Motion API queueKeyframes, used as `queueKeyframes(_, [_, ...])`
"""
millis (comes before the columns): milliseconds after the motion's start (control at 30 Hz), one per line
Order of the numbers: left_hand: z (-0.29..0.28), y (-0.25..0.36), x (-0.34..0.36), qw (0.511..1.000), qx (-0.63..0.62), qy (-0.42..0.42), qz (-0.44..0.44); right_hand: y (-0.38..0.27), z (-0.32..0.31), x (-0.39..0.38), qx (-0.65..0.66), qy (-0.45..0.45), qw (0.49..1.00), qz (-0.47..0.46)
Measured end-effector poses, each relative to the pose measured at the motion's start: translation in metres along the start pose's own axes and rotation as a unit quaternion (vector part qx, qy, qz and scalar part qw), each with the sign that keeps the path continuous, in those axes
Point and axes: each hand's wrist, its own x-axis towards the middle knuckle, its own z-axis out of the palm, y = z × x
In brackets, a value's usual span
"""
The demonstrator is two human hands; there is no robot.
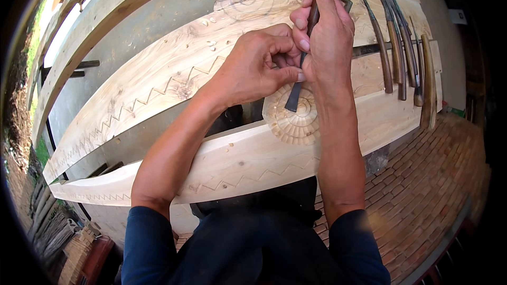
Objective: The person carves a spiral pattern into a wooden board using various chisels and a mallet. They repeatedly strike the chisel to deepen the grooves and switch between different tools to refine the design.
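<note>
My right hand (332, 37) is wrapped round the dark wooden handle of a chisel, held tilted with its top leaning away from me. Its flat dark blade (293, 98) points down, the edge resting on or just over a round carved spiral rosette (296, 129) with a notched rim. My left hand (256, 63) is closed, thumb and fingers pinching the chisel low by the blade. The rosette belongs to a pale wooden board (248, 171) nearest me, which also bears a carved zigzag line.
Beyond lies a second long board (158, 74) with a zigzag, wood chips (212, 42) and a faint spiral (244, 0). Several chisels (381, 53) lie at the right. A dark metal piece (344, 1) sits behind my right hand. Curved beams (97, 29) stand left; brick floor (422, 179) lies lower right.
</note>
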Motion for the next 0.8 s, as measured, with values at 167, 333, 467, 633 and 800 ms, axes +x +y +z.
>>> queueKeyframes(167, [0.000, 0.010, -0.001, 1.000, 0.002, -0.005, -0.023, 0.002, 0.002, 0.001, -0.005, 0.009, 1.000, 0.013])
queueKeyframes(333, [0.001, 0.003, -0.002, 0.999, -0.032, -0.012, -0.028, 0.000, 0.000, 0.001, -0.016, 0.016, 1.000, 0.022])
queueKeyframes(467, [0.002, 0.006, 0.001, 0.997, -0.078, 0.005, -0.002, -0.019, -0.015, 0.000, 0.028, 0.023, 0.998, -0.059])
queueKeyframes(633, [0.001, 0.010, -0.010, 0.979, -0.173, 0.082, -0.070, -0.066, -0.045, -0.025, -0.031, 0.066, 0.983, -0.169])
queueKeyframes(800, [0.010, 0.024, -0.039, 0.990, -0.043, 0.129, -0.046, -0.083, -0.077, -0.066, -0.113, 0.134, 0.952, -0.252])
